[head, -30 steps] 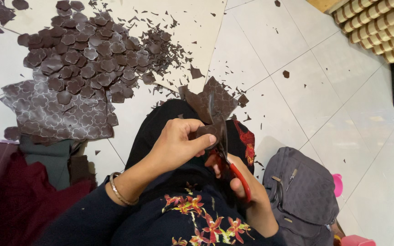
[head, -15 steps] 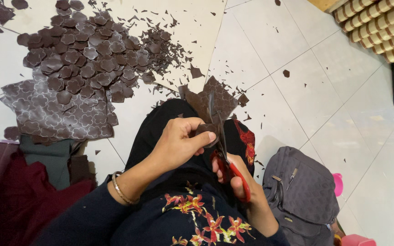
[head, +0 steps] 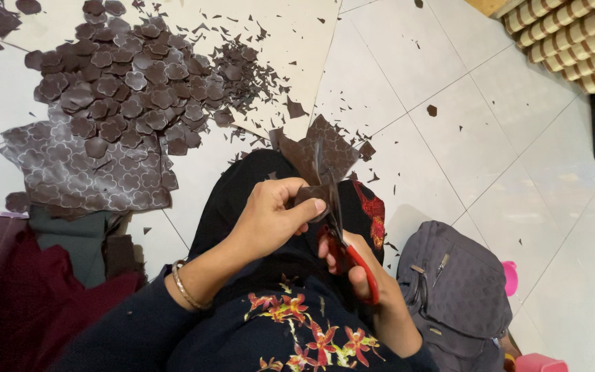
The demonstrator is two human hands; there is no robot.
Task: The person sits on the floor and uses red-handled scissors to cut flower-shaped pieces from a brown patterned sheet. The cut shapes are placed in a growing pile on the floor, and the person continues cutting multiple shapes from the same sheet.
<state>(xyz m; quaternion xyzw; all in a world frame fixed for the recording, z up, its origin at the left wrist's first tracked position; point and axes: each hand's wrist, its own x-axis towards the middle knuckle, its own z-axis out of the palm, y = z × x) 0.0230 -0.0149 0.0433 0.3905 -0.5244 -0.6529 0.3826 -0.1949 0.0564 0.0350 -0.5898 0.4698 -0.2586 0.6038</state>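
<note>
The left hand (head: 270,219) sits near the middle of the view, its thumb and fingers pinched together on a dark brown piece of leather (head: 319,160) that fans out from the grip toward 12 o'clock. Just at 4 o'clock from it, the right hand (head: 356,265) is closed through the handles of a pair of red-handled scissors (head: 342,241), whose blades run up into the leather; the blades look nearly closed, though the dark material hides them and it is hard to be sure.

At 10 o'clock from the hands lies a heap of cut flower shapes (head: 129,89) in the same brown, spread over the pale floor tiles (head: 449,117). Touching the heap's lower edge is a larger brown sheet (head: 70,176) marked with flower outlines. Small offcuts (head: 242,69) are scattered at 12 o'clock, between heap and hands.

A grey backpack (head: 456,289) rests at 4 o'clock, just beside the right forearm. Dark red cloth (head: 15,296) fills the 8 o'clock corner. A striped woven mat (head: 573,41) lies at 2 o'clock, well apart.
</note>
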